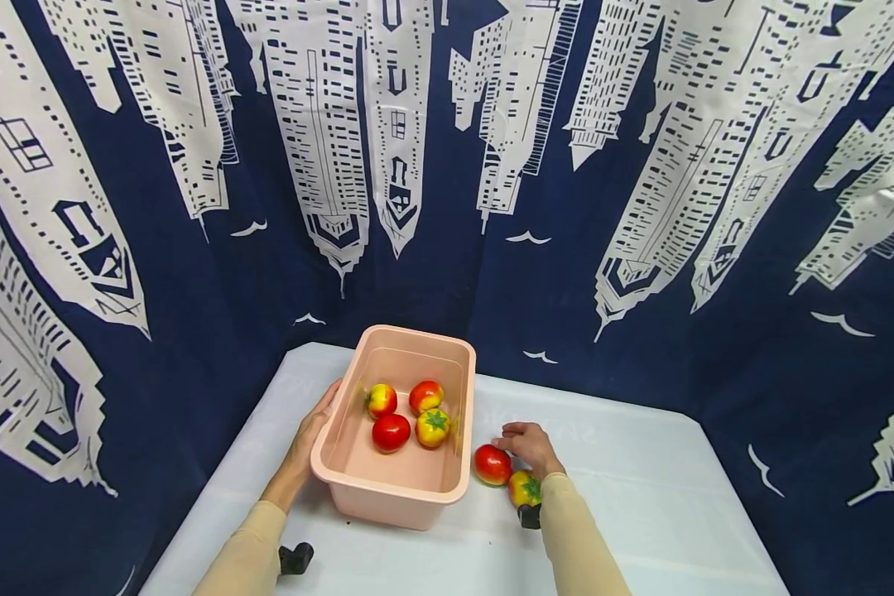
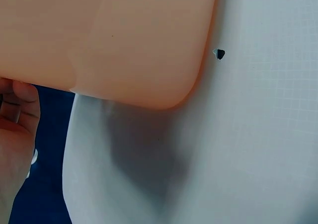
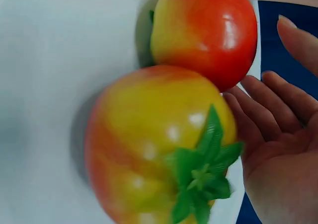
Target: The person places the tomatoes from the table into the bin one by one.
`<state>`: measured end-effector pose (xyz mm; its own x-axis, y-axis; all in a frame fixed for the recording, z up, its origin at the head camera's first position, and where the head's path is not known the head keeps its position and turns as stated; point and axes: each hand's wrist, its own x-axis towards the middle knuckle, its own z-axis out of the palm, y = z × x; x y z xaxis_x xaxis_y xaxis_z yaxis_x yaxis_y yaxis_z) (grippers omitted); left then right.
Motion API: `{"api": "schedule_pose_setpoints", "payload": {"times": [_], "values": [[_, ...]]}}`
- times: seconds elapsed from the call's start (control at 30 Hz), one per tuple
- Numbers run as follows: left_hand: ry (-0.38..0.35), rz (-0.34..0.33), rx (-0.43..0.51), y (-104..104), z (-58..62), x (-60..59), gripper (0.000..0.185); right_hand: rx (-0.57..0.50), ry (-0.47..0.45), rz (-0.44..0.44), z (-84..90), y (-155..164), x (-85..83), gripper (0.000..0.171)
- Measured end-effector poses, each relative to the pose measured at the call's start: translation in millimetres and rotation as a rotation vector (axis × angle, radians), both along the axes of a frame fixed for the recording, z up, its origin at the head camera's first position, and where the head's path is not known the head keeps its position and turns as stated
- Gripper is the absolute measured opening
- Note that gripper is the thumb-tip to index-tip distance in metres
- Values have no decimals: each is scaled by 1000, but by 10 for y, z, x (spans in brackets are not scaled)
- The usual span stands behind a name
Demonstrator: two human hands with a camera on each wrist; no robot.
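Right hand [image 1: 531, 447] over the two loose tomatoes, fingers relaxed and spread, gripping neither yet. Left hand [image 1: 307, 439] flat against the pink bin's [image 1: 387, 488] left wall, steadying it mid-worktop. Four tomatoes [image 1: 407, 414] already in the bin. Red tomato [image 1: 492, 464] and yellow-red tomato [image 1: 525, 488] left out, touching, just beside the bin's right wall. Roughly two-thirds done, by the look of it.

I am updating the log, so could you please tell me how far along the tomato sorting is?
Four tomatoes already lie in the pink tub. The left hand rests against the tub's side, and the right hand reaches over the red tomato on the table. That one and the yellow-red tomato beside it are still outside the tub.
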<state>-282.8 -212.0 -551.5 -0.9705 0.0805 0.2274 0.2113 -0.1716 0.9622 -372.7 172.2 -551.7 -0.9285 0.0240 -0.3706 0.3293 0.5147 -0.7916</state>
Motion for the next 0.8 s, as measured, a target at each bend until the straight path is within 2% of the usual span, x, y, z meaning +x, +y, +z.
{"api": "schedule_pose_setpoints", "payload": {"times": [0.17,0.5,0.63,0.8], "values": [[10,4,5,-5,-3,10,57,36,-38,79,-67,-15,61,58],[32,7,2,3,5,12,56,139,-54,129,-67,-38,90,56],[35,8,-3,0,6,17,56,160,-54,163,-79,-8,80,54],[43,6,-1,-6,-4,16,56,160,-54,162,-114,15,62,53]]}}
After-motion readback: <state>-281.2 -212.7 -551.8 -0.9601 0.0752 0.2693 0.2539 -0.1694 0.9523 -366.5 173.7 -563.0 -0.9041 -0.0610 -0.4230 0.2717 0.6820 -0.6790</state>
